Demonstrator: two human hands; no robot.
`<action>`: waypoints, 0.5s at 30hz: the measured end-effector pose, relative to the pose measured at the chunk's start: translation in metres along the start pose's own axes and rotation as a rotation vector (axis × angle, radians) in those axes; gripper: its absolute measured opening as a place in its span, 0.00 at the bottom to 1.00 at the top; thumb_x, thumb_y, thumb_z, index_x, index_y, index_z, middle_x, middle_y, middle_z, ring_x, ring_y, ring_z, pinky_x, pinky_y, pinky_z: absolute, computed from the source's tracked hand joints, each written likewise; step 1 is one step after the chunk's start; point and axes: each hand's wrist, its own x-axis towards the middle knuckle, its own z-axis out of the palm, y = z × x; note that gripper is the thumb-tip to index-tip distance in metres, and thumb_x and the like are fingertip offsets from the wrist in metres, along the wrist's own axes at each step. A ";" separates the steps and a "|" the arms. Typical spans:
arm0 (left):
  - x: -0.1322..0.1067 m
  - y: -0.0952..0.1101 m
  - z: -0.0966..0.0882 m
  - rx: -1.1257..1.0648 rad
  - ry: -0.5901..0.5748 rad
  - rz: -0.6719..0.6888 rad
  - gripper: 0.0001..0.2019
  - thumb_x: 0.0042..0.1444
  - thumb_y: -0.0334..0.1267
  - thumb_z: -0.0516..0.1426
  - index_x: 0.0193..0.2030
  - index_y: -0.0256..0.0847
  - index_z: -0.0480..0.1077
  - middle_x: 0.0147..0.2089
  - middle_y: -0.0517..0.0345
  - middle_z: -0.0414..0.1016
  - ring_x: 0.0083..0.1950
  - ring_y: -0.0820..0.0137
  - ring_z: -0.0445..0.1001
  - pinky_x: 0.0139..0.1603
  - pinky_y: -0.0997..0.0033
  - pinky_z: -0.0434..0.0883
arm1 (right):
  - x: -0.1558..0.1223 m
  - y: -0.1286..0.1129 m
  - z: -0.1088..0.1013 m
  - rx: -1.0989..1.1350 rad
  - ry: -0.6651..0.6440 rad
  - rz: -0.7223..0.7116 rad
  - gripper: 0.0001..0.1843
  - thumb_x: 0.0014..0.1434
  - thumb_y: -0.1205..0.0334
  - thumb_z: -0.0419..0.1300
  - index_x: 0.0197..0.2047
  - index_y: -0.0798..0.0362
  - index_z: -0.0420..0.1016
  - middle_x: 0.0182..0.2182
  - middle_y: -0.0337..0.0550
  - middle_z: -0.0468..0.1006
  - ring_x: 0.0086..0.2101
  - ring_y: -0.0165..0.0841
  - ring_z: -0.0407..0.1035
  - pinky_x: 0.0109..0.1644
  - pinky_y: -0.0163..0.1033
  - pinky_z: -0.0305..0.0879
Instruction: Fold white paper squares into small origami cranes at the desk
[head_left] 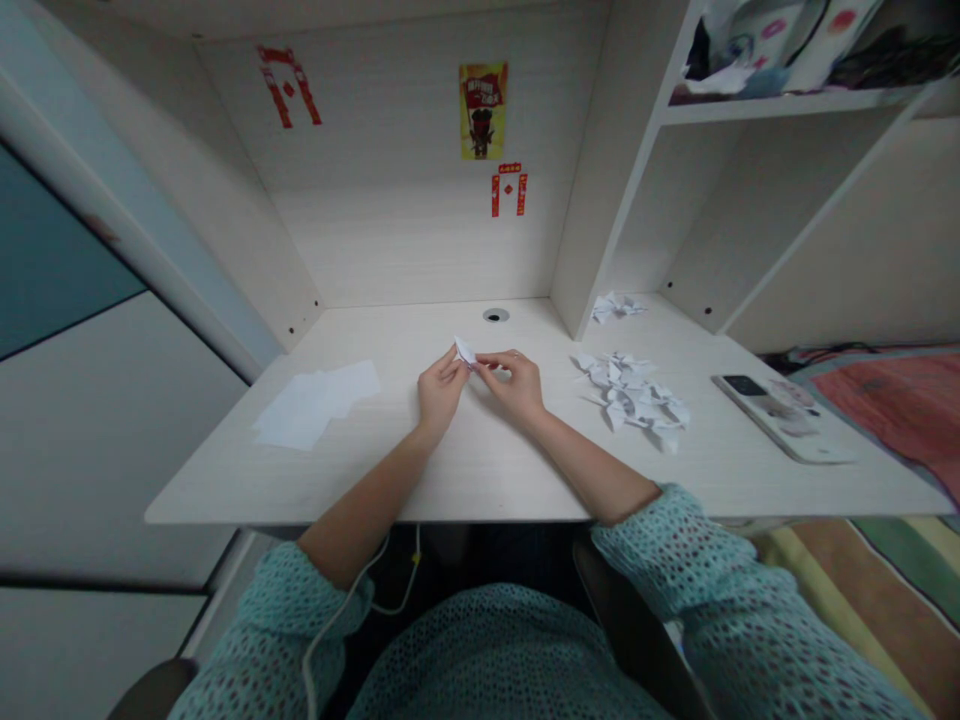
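Teal sweater (517,650) at surface's front edge (487,514); left hand (441,392) and right hand (519,385) fingertips pinching folded paper (464,350); uneven pressure could skew it.

Paper piece (464,350), one: small, white, folded, its finer creases too small to read. Held tilted, a pointed end directed up and leftward; its lower part pinched at the fingertips of the left hand (439,391) and right hand (523,386).
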 end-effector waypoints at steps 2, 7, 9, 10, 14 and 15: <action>0.001 0.000 -0.001 0.009 0.006 0.006 0.29 0.48 0.40 0.60 0.58 0.34 0.65 0.44 0.53 0.78 0.45 0.66 0.75 0.53 0.61 0.70 | 0.000 0.000 0.000 0.002 -0.004 -0.028 0.11 0.55 0.55 0.59 0.39 0.47 0.79 0.33 0.41 0.80 0.33 0.34 0.70 0.44 0.41 0.64; -0.001 0.006 0.000 0.010 -0.011 0.015 0.26 0.49 0.40 0.60 0.55 0.34 0.68 0.47 0.49 0.77 0.47 0.63 0.75 0.53 0.60 0.69 | 0.003 0.000 -0.001 0.035 -0.036 -0.009 0.11 0.50 0.53 0.64 0.37 0.48 0.77 0.34 0.40 0.79 0.34 0.34 0.69 0.43 0.41 0.64; -0.002 0.009 0.001 0.022 -0.026 0.024 0.22 0.49 0.39 0.60 0.52 0.34 0.71 0.50 0.47 0.75 0.49 0.62 0.75 0.53 0.60 0.69 | 0.004 0.002 0.000 0.057 -0.044 0.030 0.12 0.48 0.52 0.65 0.35 0.49 0.77 0.33 0.40 0.79 0.34 0.35 0.69 0.42 0.40 0.63; -0.003 0.011 0.001 0.029 -0.033 0.028 0.21 0.49 0.39 0.60 0.50 0.33 0.72 0.50 0.47 0.75 0.49 0.61 0.74 0.54 0.59 0.69 | 0.005 0.003 0.000 0.074 -0.043 0.054 0.13 0.47 0.52 0.65 0.34 0.49 0.77 0.32 0.40 0.79 0.34 0.34 0.69 0.41 0.40 0.63; -0.004 0.012 0.003 0.070 -0.023 0.036 0.18 0.48 0.39 0.61 0.46 0.35 0.74 0.48 0.48 0.76 0.48 0.61 0.75 0.54 0.58 0.69 | 0.006 0.010 0.006 0.199 -0.044 0.183 0.14 0.45 0.50 0.66 0.32 0.51 0.77 0.30 0.40 0.79 0.31 0.33 0.69 0.36 0.37 0.62; -0.004 0.012 0.003 0.081 -0.016 0.042 0.17 0.48 0.40 0.61 0.46 0.36 0.74 0.48 0.49 0.76 0.48 0.61 0.75 0.54 0.58 0.69 | 0.006 0.012 0.007 0.235 -0.050 0.216 0.15 0.45 0.50 0.66 0.32 0.51 0.78 0.30 0.41 0.79 0.30 0.33 0.68 0.35 0.37 0.62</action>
